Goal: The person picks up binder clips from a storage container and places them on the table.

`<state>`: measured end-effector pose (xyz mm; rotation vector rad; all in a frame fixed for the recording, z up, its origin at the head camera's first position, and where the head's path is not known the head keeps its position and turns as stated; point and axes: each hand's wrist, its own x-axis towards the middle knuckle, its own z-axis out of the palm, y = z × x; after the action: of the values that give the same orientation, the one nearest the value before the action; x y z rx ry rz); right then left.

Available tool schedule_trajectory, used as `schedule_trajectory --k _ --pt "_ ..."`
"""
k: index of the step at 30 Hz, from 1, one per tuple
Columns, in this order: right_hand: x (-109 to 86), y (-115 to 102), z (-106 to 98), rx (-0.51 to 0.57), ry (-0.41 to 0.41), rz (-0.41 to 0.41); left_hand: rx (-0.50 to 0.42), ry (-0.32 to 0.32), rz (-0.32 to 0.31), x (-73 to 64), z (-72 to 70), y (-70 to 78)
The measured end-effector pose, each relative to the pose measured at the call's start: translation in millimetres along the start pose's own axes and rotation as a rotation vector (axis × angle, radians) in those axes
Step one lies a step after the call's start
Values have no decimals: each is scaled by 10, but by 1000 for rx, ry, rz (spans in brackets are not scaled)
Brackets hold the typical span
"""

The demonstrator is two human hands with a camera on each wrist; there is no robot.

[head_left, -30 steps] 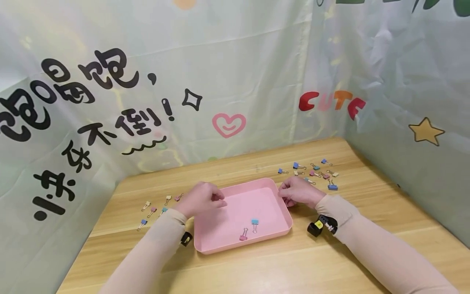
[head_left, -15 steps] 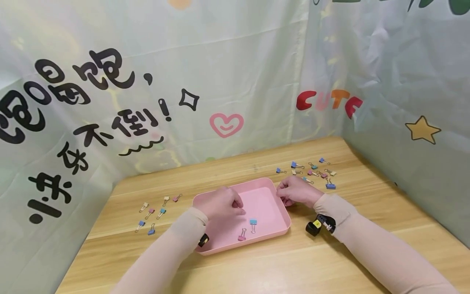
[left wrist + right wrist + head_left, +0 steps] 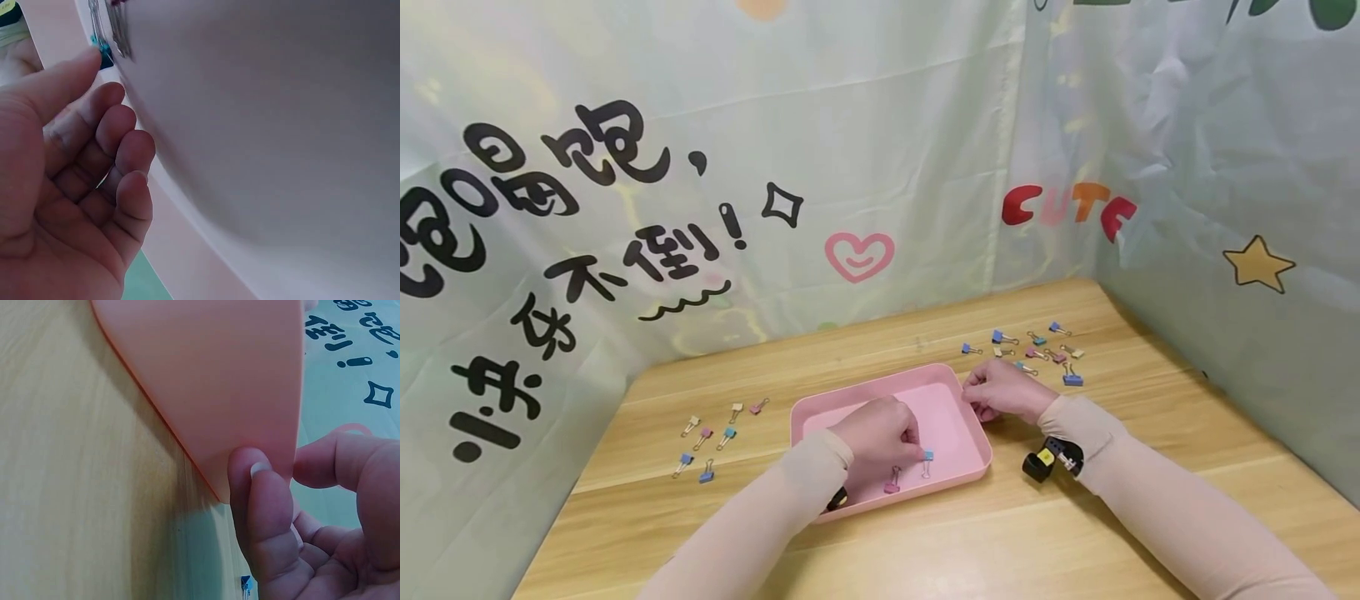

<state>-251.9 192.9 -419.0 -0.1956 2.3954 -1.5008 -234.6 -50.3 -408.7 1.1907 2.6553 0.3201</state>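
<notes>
The pink tray (image 3: 940, 417) lies on the table with two binder clips in it near the front. My left hand (image 3: 880, 429) reaches inside, thumb and fingertips right at the teal binder clip (image 3: 928, 456). In the left wrist view, that teal clip (image 3: 106, 57) shows just past the thumb tip, with a gap between thumb and forefinger. A pink binder clip (image 3: 892, 485) lies beside it, close to the front wall. My right hand (image 3: 1007, 390) pinches the tray's right wall; in the right wrist view the fingers press the outer wall (image 3: 206, 381) and the thumb is at the rim.
Several binder clips, such as a blue one (image 3: 707, 475), are spread on the table left of the tray. Another scattered group, including a blue clip (image 3: 1072, 379), lies behind and right of my right hand. Printed cloth (image 3: 925, 167) walls off the table's back and sides.
My left hand has moved from over the tray's left side rightward and down to the teal clip, which has shifted slightly right. The right hand stays at the tray's wall.
</notes>
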Motion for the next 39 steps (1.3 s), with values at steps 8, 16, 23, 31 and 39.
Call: schedule_trajectory --k 8,16,23,31,39 --pt "10 -6 -5 14 -5 -11 97 35 52 131 9 83" --pt "3 -23 -8 17 -9 -27 133 46 88 198 19 181" --pt "-6 -27 0 7 -2 -21 173 46 105 235 45 230" --pt "-4 -10 2 6 -2 -14 104 46 83 216 41 204" --pt "11 6 4 6 1 8 -46 82 39 95 -148 78"
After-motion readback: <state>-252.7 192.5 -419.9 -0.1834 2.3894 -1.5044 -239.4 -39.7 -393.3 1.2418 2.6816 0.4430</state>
